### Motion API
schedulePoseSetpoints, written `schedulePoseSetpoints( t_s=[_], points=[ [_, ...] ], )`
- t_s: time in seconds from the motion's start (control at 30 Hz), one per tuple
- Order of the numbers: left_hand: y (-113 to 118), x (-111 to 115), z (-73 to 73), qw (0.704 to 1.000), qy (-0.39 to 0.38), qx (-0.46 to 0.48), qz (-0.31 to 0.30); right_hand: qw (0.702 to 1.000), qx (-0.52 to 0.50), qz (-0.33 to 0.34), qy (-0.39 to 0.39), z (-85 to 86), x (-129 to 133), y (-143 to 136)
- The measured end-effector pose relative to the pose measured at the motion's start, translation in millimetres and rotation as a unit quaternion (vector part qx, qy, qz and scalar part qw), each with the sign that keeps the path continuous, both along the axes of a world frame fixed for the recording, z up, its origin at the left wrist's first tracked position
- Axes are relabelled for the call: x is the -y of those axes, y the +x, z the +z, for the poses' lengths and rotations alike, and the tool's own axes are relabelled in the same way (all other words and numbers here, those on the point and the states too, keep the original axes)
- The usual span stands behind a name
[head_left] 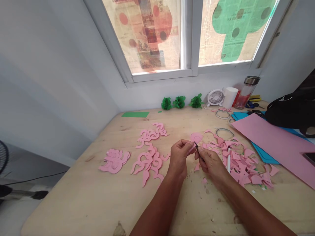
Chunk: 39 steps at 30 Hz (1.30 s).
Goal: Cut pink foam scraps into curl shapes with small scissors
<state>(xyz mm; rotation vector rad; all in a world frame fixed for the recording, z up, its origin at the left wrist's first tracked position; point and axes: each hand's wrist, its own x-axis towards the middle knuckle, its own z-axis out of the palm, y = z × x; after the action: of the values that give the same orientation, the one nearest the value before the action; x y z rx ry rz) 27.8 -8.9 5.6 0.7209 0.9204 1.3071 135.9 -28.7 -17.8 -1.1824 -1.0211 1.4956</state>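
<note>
My left hand (pixel 180 157) is closed in a pinch on a piece of pink paper (pixel 196 137) with a curved outline. Small dark scissors (pixel 196 145) are gripped in my right hand (pixel 209 160), their tip against the paper near my left fingertips. My fingers cover the handles and part of the paper. Left of my hands lie loose curved pink cutouts (pixel 147 157), with a further group (pixel 152 133) behind them. A neater stack of pink cutouts (pixel 115 160) sits farther left. Pink paper scraps (pixel 242 164) are heaped beside my right hand.
A white pen-like stick (pixel 228 160) lies among the scraps, near a tape ring (pixel 224 132). Pink sheets (pixel 275 141) overlap blue sheets (pixel 265 154) at right. Green paper ornaments (pixel 179 102), a small fan (pixel 215 97) and a glass bottle (pixel 246 93) line the wall.
</note>
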Motion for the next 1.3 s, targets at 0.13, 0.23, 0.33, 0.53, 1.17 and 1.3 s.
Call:
schedulePoseSetpoints(
  t_s=[0.13,0.23,0.33,0.53,1.17,1.3],
  points=[
    [0.5,0.0,-0.8,1.000,-0.001,0.009,0.001,1.000,0.004,-0.003,0.001,1.2,0.6,-0.2],
    [1.0,0.0,-1.0,1.000,-0.002,0.018,0.002,1.000,-0.001,-0.004,0.003,0.8,0.9,-0.7],
    [2.0,0.9,0.8,1.000,-0.001,0.028,-0.006,1.000,-0.015,-0.007,0.005,-1.0,1.3,-1.3],
    [3.6,3.4,4.3,0.999,0.002,0.041,-0.022,0.999,-0.042,-0.005,0.004,-2.3,2.6,-3.1],
    [6.8,4.8,2.9,0.999,0.018,0.021,-0.023,0.999,-0.050,0.000,0.006,2.8,2.4,-3.3],
    [6.9,4.8,2.7,0.999,0.022,0.021,-0.019,0.998,-0.056,0.006,0.001,3.9,2.8,-2.7]
  ],
)
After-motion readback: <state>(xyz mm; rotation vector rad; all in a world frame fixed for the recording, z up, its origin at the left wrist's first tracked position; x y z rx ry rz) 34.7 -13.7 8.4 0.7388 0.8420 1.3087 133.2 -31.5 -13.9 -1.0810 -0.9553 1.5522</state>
